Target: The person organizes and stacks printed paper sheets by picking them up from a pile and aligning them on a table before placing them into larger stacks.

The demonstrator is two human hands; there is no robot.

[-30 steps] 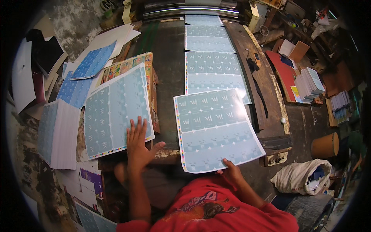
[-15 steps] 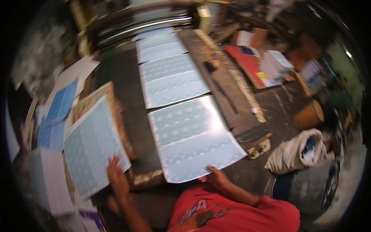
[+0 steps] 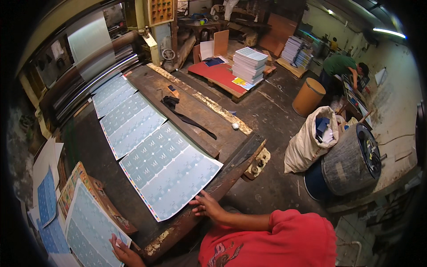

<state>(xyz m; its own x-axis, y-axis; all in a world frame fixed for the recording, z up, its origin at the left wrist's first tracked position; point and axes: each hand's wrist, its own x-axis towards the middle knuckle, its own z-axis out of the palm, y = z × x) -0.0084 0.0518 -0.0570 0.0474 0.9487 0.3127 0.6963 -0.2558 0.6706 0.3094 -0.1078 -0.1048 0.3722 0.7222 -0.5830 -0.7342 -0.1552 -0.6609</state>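
Printed pale blue-green sheets come in a row from the rollers, and the nearest sheet point(image 3: 167, 171) lies flat on the dark table. Just off its near right edge is my right hand point(image 3: 208, 207), fingers apart and nothing in them. At the lower left, my left hand point(image 3: 125, 252) rests with stretched fingers at the edge of another pale printed sheet point(image 3: 91, 224). That sheet lies beside a colourfully printed board point(image 3: 89, 191). Further up the row are a second sheet point(image 3: 132, 124) and a third sheet point(image 3: 113, 96).
Metal rollers point(image 3: 100, 73) stand at the far left. A dark strap point(image 3: 191, 120) lies on the table's right side. Beyond are a paper stack point(image 3: 249, 66) on a red board, a brown drum point(image 3: 308, 97), a sack point(image 3: 307, 142) and a grey barrel point(image 3: 349, 160). A co-worker point(image 3: 340, 66) bends over at the right.
The view has swung right and sharpened. My right hand, thumb on the nearest sheet's edge before, has let go and its fingers are apart. My left hand stays at the left sheet.
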